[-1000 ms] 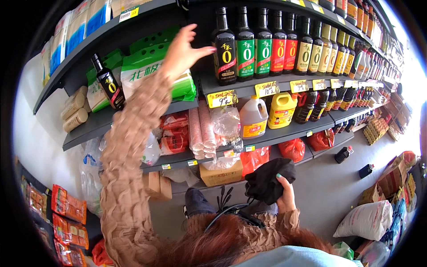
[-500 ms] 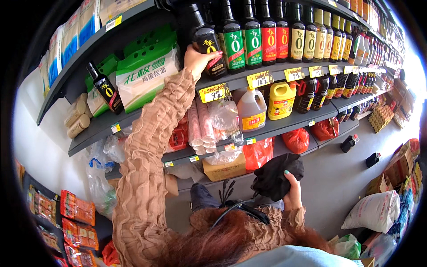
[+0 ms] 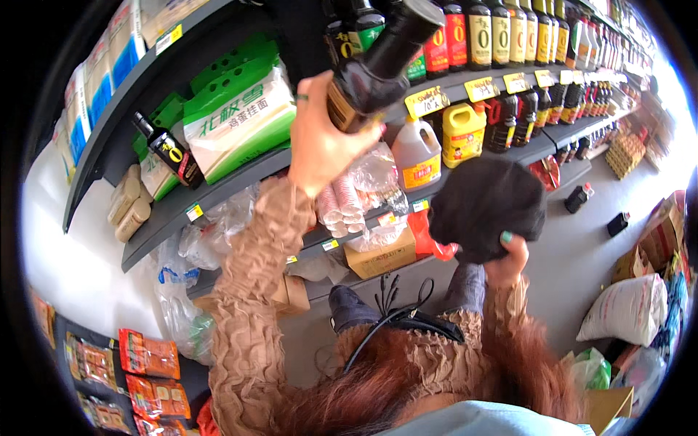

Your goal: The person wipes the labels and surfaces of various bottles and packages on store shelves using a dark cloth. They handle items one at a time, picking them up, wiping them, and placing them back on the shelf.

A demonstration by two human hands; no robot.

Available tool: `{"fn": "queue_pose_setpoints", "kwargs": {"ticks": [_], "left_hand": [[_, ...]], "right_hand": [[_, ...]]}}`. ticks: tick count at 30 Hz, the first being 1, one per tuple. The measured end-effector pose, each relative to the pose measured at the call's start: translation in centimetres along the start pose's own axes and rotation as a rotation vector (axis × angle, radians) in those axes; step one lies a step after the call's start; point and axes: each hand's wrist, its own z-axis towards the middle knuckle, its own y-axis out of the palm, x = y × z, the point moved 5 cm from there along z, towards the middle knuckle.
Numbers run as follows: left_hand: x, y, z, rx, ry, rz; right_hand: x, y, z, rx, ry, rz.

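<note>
- Left hand [image 3: 320, 142], raised in a crinkled tan sleeve, now holds a dark glass sauce bottle with a black cap [image 3: 378, 62] clear of the upper grey shelf [image 3: 465, 81]; half a second ago the fingers were only closing on it in the row, and a second ago the hand was open and just reaching up.
- Its fingers wrap tight round the lower body of the bottle, which tilts with its cap up and to the right.
- Right hand [image 3: 509, 254] has come higher and closer since the earlier frames. It is curled shut under a bunched black cloth [image 3: 486, 207], gripping it from below in front of the shelf's lower edge.
- Behind, a row of dark bottles with red and green labels [image 3: 480, 33] stands along the upper shelf.
- A yellow plastic jug [image 3: 463, 134] and a brown jug [image 3: 416, 156] sit on the next shelf down, just beside the cloth.
</note>
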Motion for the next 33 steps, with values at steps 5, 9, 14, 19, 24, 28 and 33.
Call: {"fn": "queue_pose_setpoints", "kwargs": {"ticks": [5, 9, 14, 19, 24, 28, 33], "left_hand": [[1.9, 3.0, -6.8, -0.180, -0.197, -0.038], [2.9, 5.3, -10.6, -0.244, -0.197, 0.036], [2.9, 6.1, -13.0, -0.254, -0.214, 0.059], [2.5, 5.8, -13.4, -0.390, -0.285, -0.052], [1.8, 5.7, -13.6, -0.477, -0.367, -0.259], [1.1, 5.2, -14.0, -0.400, -0.355, -0.140], [1.0, 5.0, -14.0, -0.461, -0.388, -0.023]], "right_hand": [[-1.5, 6.4, 2.4, -0.090, -0.230, -0.032], [-1.6, 8.8, 3.7, 0.028, -0.216, -0.418], [-2.5, 8.7, 4.4, 0.161, -0.630, -0.942], [-2.3, 8.1, 5.4, 0.069, -0.452, -0.871], [-1.9, 8.3, 6.2, -0.087, -0.208, -0.680], [-1.4, 9.7, 6.0, -0.008, -0.032, -0.318], [-0.7, 7.7, 7.0, 0.021, 0.091, -0.065]]}}
